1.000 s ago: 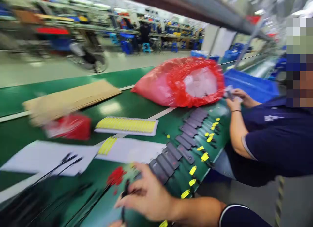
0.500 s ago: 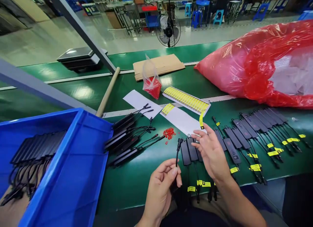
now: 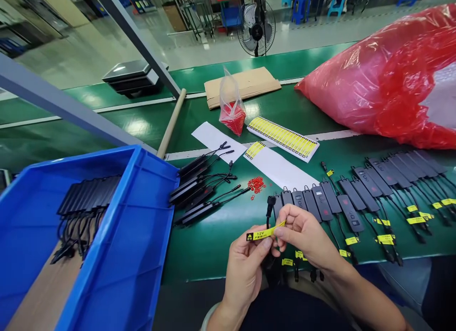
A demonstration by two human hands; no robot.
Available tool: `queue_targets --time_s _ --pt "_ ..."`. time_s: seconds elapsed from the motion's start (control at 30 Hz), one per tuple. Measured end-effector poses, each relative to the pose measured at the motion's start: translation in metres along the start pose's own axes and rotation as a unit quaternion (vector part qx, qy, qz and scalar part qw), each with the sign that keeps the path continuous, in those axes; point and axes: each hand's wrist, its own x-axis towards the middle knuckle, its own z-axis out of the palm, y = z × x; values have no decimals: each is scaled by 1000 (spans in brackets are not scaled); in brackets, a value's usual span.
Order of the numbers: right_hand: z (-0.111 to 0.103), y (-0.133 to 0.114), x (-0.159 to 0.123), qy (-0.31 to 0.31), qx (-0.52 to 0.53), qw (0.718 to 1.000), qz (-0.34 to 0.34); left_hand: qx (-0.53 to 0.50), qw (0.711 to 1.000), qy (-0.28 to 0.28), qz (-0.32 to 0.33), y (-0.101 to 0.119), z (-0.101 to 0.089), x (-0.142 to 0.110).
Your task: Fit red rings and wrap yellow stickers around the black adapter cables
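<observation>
Yellow label (image 3: 259, 234) lies crosswise to upright black cable (image 3: 268, 221); left hand (image 3: 245, 264) fingers clamped on cable, right hand (image 3: 307, 235) fingers pinching label's right end.

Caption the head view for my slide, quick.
Left hand and right hand hold a yellow label at a black cable; black boxes line the green table, blue bin at left.

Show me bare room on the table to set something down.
Bare green table shows in front, between the blue bin and the left hand, and between the label sheet and red bag. Crowded: the right side, packed with black controllers and yellow tags.
</observation>
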Motion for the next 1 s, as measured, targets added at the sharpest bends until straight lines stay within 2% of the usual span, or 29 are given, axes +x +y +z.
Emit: queue_targets --time_s 0.3,0.53,0.63,0.7,0.77,0.8,0.87,1.0 --pt "-1 3 -1 -2 5 1000 7 24 998 -15 48 -8 -2 -2" --pt "-6 2 0 -19 -43 999 7 145 980 -61 121 -13 -16 -6" --pt "-6 1 -3 25 -139 988 -55 208 965 -50 150 -10 -21 -6" --pt "-3 1 -9 92 -235 960 -125 235 954 -43 181 -8 -22 -5" --pt "0 0 -15 121 -296 931 -175 256 941 -40 217 -6 -20 -4" --pt "2 -1 -18 110 -304 928 -184 265 935 -41 233 -5 -19 -4" --pt "5 -3 -22 67 -277 943 -172 282 926 -49 247 -5 -15 -5" --pt "4 -8 -22 5 -188 972 -137 297 929 -71 211 -5 -13 -9"
